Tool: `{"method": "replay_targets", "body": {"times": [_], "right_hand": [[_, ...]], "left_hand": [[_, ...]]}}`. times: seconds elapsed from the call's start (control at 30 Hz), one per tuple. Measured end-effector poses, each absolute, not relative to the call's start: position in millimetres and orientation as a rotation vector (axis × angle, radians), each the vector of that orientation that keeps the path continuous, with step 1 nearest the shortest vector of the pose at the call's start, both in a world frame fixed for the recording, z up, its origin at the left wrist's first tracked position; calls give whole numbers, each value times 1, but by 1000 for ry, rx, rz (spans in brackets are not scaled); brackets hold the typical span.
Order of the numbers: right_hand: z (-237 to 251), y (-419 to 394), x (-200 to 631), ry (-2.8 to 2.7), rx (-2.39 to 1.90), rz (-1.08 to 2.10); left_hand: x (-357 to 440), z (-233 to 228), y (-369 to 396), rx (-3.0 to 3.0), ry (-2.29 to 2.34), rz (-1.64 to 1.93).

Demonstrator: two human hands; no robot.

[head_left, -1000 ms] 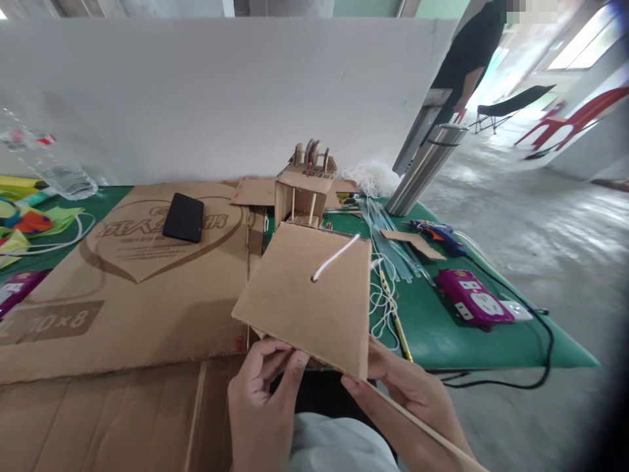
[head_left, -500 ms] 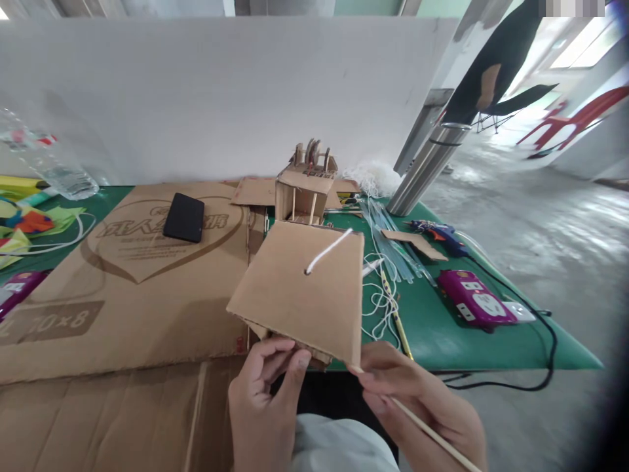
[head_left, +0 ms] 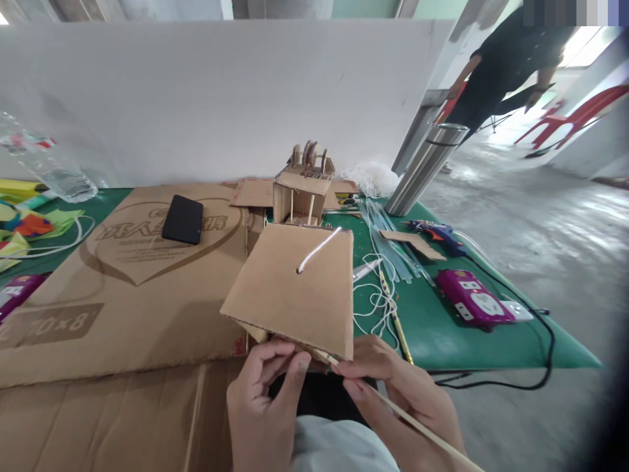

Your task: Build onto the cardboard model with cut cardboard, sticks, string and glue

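A cardboard box (head_left: 289, 295) is tilted in front of me, with a white string (head_left: 319, 249) coming out of a hole in its top panel. My left hand (head_left: 268, 400) pinches the lower near edge of this box between thumb and fingers. In my right hand (head_left: 398, 393) is a thin wooden stick (head_left: 417, 423), gripped near its upper end. The stick's tip reaches the box's near lower edge, close to my left fingertips; whether it enters the cardboard I cannot tell. Behind the box stands a small cardboard frame (head_left: 302, 187) with round cardboard discs on top.
A large cardboard sheet (head_left: 162, 328) with a black phone-like slab (head_left: 183, 219) covers the left. To the right lie a glue gun (head_left: 435, 236), glue sticks (head_left: 388, 242), scissors (head_left: 366, 269), a purple power strip (head_left: 474, 298) and a steel flask (head_left: 427, 170). A person (head_left: 511, 65) stands beyond.
My right hand and the stick have moved left, bringing the tip from the box's corner toward my left fingers. The box has shifted slightly left. The person in the background has moved.
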State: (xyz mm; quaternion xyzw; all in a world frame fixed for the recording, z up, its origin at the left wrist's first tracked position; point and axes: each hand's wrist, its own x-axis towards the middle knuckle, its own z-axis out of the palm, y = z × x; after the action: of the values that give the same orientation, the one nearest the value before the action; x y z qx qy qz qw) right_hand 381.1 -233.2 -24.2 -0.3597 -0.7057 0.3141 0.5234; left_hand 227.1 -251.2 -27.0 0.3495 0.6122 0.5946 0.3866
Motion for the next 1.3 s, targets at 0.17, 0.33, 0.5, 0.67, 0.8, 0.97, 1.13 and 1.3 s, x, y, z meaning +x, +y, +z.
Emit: {"method": "replay_targets", "body": {"times": [0.17, 0.33, 0.5, 0.67, 0.8, 0.97, 1.13, 1.3], "right_hand": [[-27, -234, 380, -1648, -976, 809], [-29, -238, 372, -1510, -978, 819], [-28, -238, 368, -1498, -992, 802], [-22, -235, 379, -1594, -1021, 822], [-17, -231, 384, -1669, -1010, 822], [-16, -234, 389, -1659, -678, 714], [-26, -227, 427, -1602, -1093, 478], [-35, -183, 466, -1751, -1486, 393]], "left_hand": [[227, -28, -251, 872, 1561, 1506], [227, -29, -251, 875, 1557, 1487], [227, -29, -251, 858, 1542, 1487], [226, -28, -252, 868, 1548, 1476], [227, -29, -251, 871, 1529, 1470], [228, -34, -252, 924, 1527, 1553], [223, -43, -255, 1065, 1541, 1630], [207, -46, -254, 1252, 1506, 1565]]}}
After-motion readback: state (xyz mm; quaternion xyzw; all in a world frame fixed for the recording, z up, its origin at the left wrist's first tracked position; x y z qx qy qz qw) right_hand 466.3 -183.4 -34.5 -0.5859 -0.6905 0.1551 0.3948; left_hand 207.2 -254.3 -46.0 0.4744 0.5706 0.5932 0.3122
